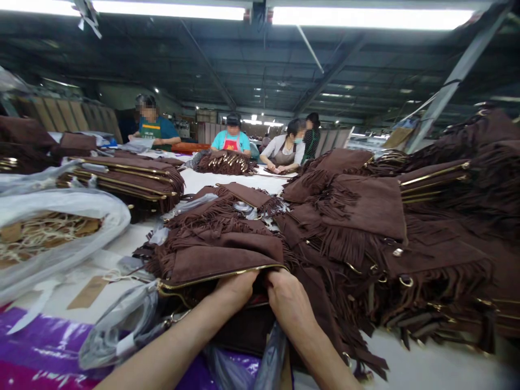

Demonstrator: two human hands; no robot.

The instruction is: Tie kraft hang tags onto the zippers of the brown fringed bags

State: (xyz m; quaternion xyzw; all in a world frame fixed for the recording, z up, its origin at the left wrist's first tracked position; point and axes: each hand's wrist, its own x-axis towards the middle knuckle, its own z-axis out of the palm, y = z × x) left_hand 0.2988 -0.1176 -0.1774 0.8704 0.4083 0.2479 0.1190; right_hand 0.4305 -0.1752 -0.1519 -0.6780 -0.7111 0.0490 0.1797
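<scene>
Dozens of strung tags [49, 235] lay at far left inside a clear plastic bag [116, 208], its mouth spread wide, apparently so that they stayed within easy reach. Just below it, a single tan tag [88, 292] rested flat on the bench [410, 355]. Farther back, a stack of brown bags [125, 176] sat with brass zips facing the near side, an arrangement that likely kept them simple to count and lift. At center, the brown bag [219, 260] lay on its side with the long zipped edge toward the wearer, seemingly so its mouth could be reached from the front; beyond it, across the bench, sat a co-worker in a red apron [232, 143]. The left hand [239, 286] reached in beneath that raised edge, its fingers hidden in the mouth, so what they held could not be told. Just beside it, the right hand [284, 290] was curled at the edge's right end and appeared to grip it, perhaps to steady the bag, most of which lay beyond both hands. At right, fringed bags [365, 203] were heaped in overlapping layers, near the right hand.
</scene>
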